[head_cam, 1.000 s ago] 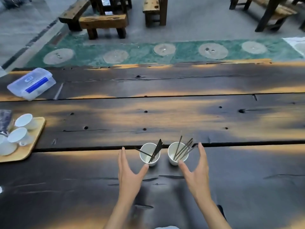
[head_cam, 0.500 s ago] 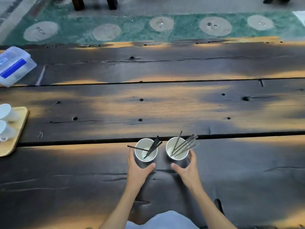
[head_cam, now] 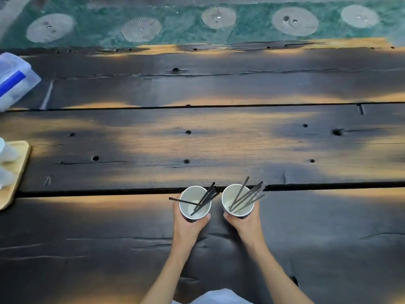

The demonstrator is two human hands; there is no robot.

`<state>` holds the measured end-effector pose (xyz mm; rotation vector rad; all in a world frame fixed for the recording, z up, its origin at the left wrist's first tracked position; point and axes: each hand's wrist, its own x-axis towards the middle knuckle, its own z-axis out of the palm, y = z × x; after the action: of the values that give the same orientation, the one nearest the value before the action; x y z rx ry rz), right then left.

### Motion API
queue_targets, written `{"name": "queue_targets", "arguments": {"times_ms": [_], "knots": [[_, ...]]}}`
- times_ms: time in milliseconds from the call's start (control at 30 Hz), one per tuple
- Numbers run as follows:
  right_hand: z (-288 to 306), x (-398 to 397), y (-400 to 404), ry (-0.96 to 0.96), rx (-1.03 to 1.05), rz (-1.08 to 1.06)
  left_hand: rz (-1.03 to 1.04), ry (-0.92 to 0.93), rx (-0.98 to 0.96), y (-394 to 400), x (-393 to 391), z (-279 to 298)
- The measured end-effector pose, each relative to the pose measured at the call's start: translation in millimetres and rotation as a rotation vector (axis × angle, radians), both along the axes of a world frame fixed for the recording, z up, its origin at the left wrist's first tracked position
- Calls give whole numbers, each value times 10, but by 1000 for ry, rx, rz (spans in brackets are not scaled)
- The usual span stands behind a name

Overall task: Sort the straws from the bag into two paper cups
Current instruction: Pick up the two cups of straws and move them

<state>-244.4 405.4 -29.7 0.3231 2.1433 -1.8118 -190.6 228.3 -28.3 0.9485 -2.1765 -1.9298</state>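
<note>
Two white paper cups stand side by side on the dark wooden table near me. The left cup (head_cam: 185, 205) holds several black straws (head_cam: 206, 198), one of them leaning out to the left. The right cup (head_cam: 228, 197) holds several dark straws (head_cam: 245, 197) leaning to the right, some in clear wrappers. My left hand (head_cam: 186, 227) is wrapped around the left cup from the near side. My right hand (head_cam: 245, 224) grips the right cup the same way. No bag is in view.
A clear plastic box with a blue band (head_cam: 13, 80) sits at the far left. A light wooden tray (head_cam: 15, 178) with white cups lies at the left edge. The table's far edge meets a green floor strip with round discs (head_cam: 294, 20).
Both hands went from open beside the cups to closed around them. The camera has tilted down, so the benches have left the view.
</note>
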Motion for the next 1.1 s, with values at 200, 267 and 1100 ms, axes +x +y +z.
{"name": "queue_targets", "arguments": {"times_ms": [200,267,1100], "knots": [[93,-444,-189,71,-8,-49,71,94,18,-114,-474,142],[149,-699,-273,108,-13,-47,79,131,28,-207,-717,185],[-103,-4366,-1101,318,-18,-62,-5,335,-3,-1369,-4395,-169]]}}
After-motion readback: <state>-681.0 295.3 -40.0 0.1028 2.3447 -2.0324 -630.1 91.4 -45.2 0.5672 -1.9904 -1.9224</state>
